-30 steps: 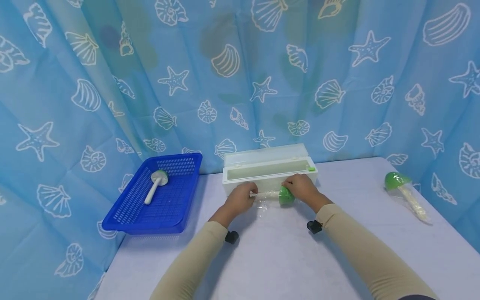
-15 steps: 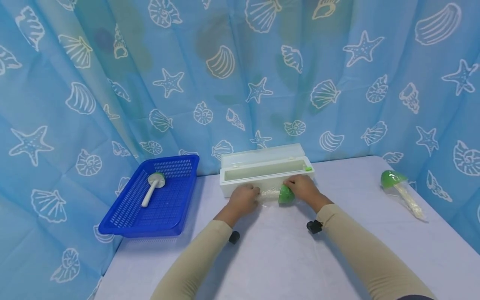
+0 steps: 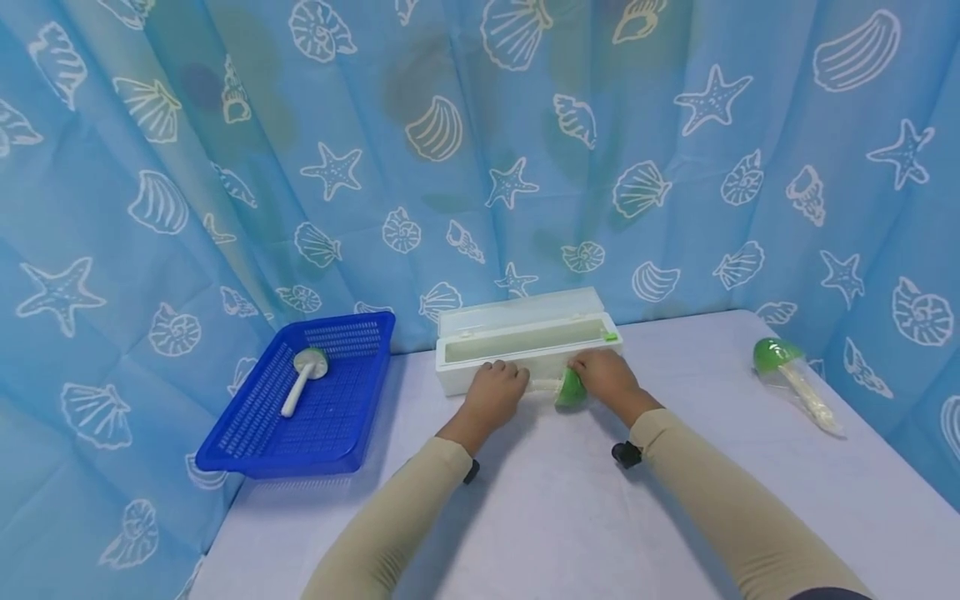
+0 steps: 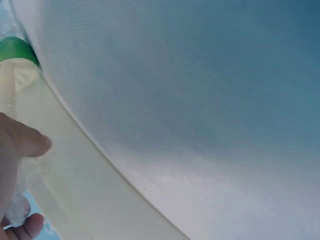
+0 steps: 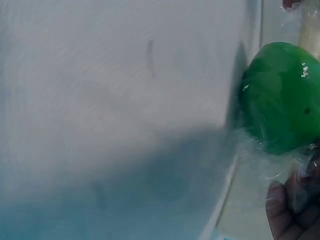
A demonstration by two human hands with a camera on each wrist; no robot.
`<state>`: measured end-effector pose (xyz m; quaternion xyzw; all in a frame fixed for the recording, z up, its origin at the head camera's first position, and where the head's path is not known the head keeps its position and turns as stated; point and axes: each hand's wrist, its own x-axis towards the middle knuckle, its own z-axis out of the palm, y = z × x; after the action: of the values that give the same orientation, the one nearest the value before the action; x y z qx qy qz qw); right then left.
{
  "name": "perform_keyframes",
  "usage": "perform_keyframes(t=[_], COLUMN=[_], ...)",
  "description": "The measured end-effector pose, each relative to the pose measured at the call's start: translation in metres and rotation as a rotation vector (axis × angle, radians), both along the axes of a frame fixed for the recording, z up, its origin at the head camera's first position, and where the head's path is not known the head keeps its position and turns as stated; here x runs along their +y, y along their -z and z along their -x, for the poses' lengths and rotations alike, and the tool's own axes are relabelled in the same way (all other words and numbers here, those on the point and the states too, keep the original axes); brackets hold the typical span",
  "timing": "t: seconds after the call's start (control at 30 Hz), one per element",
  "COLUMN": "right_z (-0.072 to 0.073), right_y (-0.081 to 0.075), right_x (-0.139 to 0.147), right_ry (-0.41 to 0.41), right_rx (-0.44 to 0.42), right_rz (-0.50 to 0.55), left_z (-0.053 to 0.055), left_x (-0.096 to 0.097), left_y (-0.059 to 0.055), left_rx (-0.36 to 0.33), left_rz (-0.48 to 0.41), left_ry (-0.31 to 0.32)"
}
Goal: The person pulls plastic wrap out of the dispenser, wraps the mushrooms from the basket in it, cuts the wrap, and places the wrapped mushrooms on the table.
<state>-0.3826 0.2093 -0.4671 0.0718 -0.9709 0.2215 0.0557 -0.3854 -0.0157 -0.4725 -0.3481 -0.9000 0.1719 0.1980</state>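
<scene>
A ladle [image 3: 571, 390] with a green bowl and pale handle, wrapped in clear plastic film, lies crosswise before a long white box [image 3: 459, 380]. My left hand [image 3: 498, 390] holds the handle end, its fingers up against the box front. In the left wrist view, bunched film shows between thumb and fingers. On the bowl side, my right hand [image 3: 609, 375] pinches gathered film beyond the green bowl [image 5: 281, 97], as the right wrist view shows. My left palm hides much of the handle.
The box's lid [image 3: 521, 308] stands raised, with a green slider [image 3: 611, 337] at its right end. To the left, a blue basket [image 3: 345, 442] holds an unwrapped ladle [image 3: 309, 367]. Another film-wrapped ladle [image 3: 795, 379] lies at right on the white-covered table [image 3: 570, 517]. A shell-print curtain hangs behind.
My left hand has moved in from the loose film at the handle end, rightward and up over the handle. My right hand stays at the bowl. The view has shifted slightly.
</scene>
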Motion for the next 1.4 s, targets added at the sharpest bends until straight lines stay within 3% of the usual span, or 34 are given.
perform_keyframes(t=[0.13,0.3,0.4,0.47,0.6,0.67,0.8,0.9,1.1,1.3,1.4], right_z=[0.003,0.009,0.009,0.007,0.000,-0.003,-0.009,-0.012,-0.018,-0.017,-0.017], right_y=[-0.006,-0.012,-0.014,-0.013,-0.007,-0.004,0.001,0.002,-0.006,-0.014,-0.011], right_x=[0.001,0.001,-0.007,-0.016,-0.034,-0.038,-0.042,-0.044,-0.042,-0.025,-0.019], right_ry=[-0.042,-0.064,-0.056,-0.066,-0.136,-0.172,-0.198,-0.212,-0.152,-0.175,-0.192], right_rx=[-0.015,-0.084,-0.097,-0.091,0.009,0.091,0.254,0.283,0.073,-0.111,-0.168], right_rz=[0.080,0.204,0.180,0.137,0.025,-0.040,-0.151,-0.155,0.075,0.588,0.715], left_z=[-0.002,-0.007,-0.009,-0.011,-0.012,-0.012,-0.014,-0.018,-0.024,-0.023,-0.024], left_x=[0.000,0.000,0.000,-0.002,-0.012,-0.016,-0.020,-0.020,-0.023,-0.028,-0.029], left_y=[-0.005,-0.012,-0.012,-0.009,-0.001,0.003,0.008,0.008,0.006,0.005,0.004], left_rx=[0.051,0.075,0.032,-0.043,-0.222,-0.270,-0.296,-0.299,-0.310,-0.268,-0.238], left_rz=[0.008,0.022,0.023,0.022,-0.033,-0.080,-0.152,-0.159,-0.181,-0.235,-0.264], left_ry=[0.054,0.053,0.039,0.006,-0.098,-0.125,-0.088,-0.068,-0.092,-0.056,-0.012])
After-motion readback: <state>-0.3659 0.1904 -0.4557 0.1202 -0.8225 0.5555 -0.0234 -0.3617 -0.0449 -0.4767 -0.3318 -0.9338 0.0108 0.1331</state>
